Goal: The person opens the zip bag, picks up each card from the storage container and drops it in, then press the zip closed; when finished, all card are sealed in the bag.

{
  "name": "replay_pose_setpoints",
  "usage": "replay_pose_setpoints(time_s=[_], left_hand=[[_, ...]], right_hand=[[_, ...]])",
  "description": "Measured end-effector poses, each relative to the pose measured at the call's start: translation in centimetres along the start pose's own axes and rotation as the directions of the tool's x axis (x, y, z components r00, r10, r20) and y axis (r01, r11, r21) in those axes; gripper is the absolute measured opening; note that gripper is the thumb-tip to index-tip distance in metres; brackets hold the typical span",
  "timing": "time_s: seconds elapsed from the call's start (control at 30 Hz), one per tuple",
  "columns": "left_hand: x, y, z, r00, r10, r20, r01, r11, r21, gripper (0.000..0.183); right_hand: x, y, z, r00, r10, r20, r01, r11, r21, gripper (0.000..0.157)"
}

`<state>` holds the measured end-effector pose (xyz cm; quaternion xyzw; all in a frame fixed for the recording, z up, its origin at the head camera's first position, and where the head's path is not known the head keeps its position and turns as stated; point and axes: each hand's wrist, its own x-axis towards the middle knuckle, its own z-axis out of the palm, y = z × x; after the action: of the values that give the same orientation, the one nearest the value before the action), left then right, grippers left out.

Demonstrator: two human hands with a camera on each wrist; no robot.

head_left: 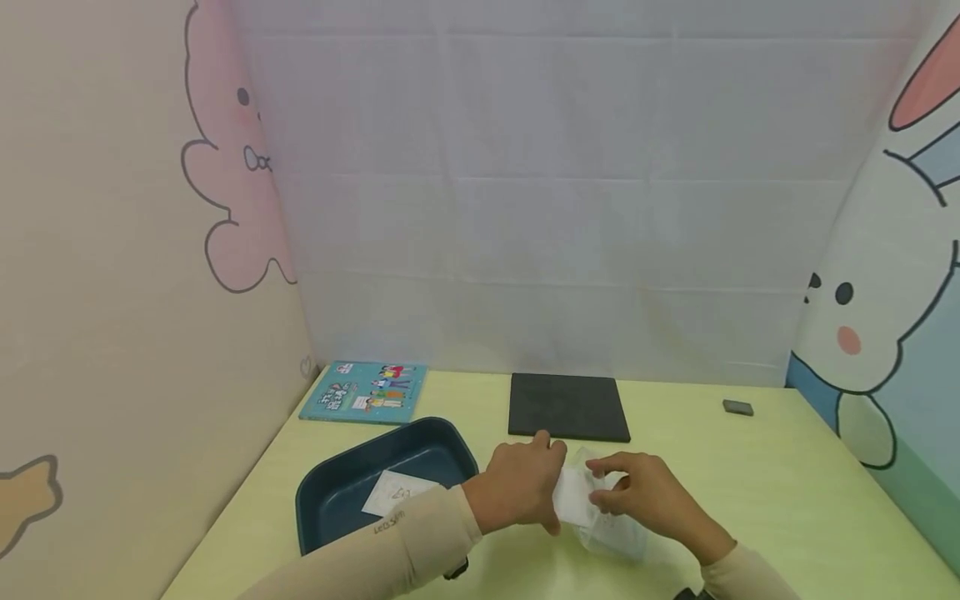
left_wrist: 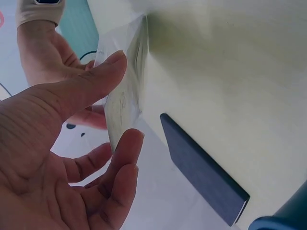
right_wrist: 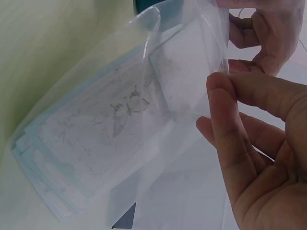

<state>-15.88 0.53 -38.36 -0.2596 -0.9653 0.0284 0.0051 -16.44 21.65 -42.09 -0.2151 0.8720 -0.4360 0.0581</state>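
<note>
A clear plastic bag (head_left: 618, 537) hangs between my two hands, low over the table. Inside it lies a stack of pale cards (right_wrist: 91, 148), the front one printed with a butterfly. My left hand (head_left: 525, 483) grips a white card (head_left: 573, 497) by its edge at the bag's mouth, thumb on one side and fingers on the other. How far this card sits inside the bag is hard to tell. Opposite, my right hand (head_left: 648, 496) pinches the bag's rim between thumb and forefinger, as the right wrist view shows.
To the left stands a dark blue tray (head_left: 311, 500) with a printed card (head_left: 397, 492) in it, partly behind my left forearm. Farther back lie a blue book (head_left: 360, 392), a black flat board (head_left: 568, 408) and a small grey block (head_left: 738, 407). Walls close off the back and sides.
</note>
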Motion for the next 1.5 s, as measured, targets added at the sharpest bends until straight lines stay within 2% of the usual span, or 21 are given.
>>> replay_pose_setpoints(time_s=[0.1,0.23,0.37,0.53,0.77,1.07,1.37,1.5], left_hand=[[0.2,0.4,0.4,0.999,0.009,0.033,-0.009,1.000,0.002,0.071],[0.2,0.5,0.8,0.997,0.035,0.062,-0.034,0.999,-0.024,0.056],[0.0,-0.2,0.8,0.997,0.079,0.019,-0.077,0.991,-0.113,0.047],[-0.7,-1.2,0.5,0.995,0.090,-0.047,-0.098,0.974,-0.204,0.051],[-1.2,-1.4,0.1,0.998,0.065,-0.019,-0.068,0.960,-0.271,0.050],[-0.2,-0.1,0.7,0.994,0.113,0.008,-0.107,0.958,-0.267,0.052],[0.1,1.1,1.6,0.990,0.132,0.058,-0.115,0.965,-0.234,0.037],[0.0,1.0,1.7,0.989,0.141,0.053,-0.125,0.964,-0.234,0.033]], right_hand=[[-0.1,0.0,0.0,1.000,-0.013,0.006,0.013,1.000,0.003,0.047],[-0.3,0.0,-0.1,1.000,-0.023,0.009,0.023,1.000,0.001,0.047],[-0.4,0.2,-0.3,1.000,-0.007,-0.002,0.007,1.000,-0.008,0.047],[-0.3,0.4,-0.7,1.000,0.007,-0.010,-0.007,1.000,-0.025,0.047],[-0.4,0.5,-0.7,1.000,0.018,-0.019,-0.019,1.000,-0.015,0.047],[-0.3,-0.2,-0.6,1.000,-0.010,0.006,0.009,1.000,0.006,0.047],[-0.2,-0.7,-0.2,1.000,-0.027,0.010,0.027,0.999,0.044,0.047],[-0.3,-0.6,-0.2,1.000,-0.027,0.008,0.026,0.999,0.040,0.047]])
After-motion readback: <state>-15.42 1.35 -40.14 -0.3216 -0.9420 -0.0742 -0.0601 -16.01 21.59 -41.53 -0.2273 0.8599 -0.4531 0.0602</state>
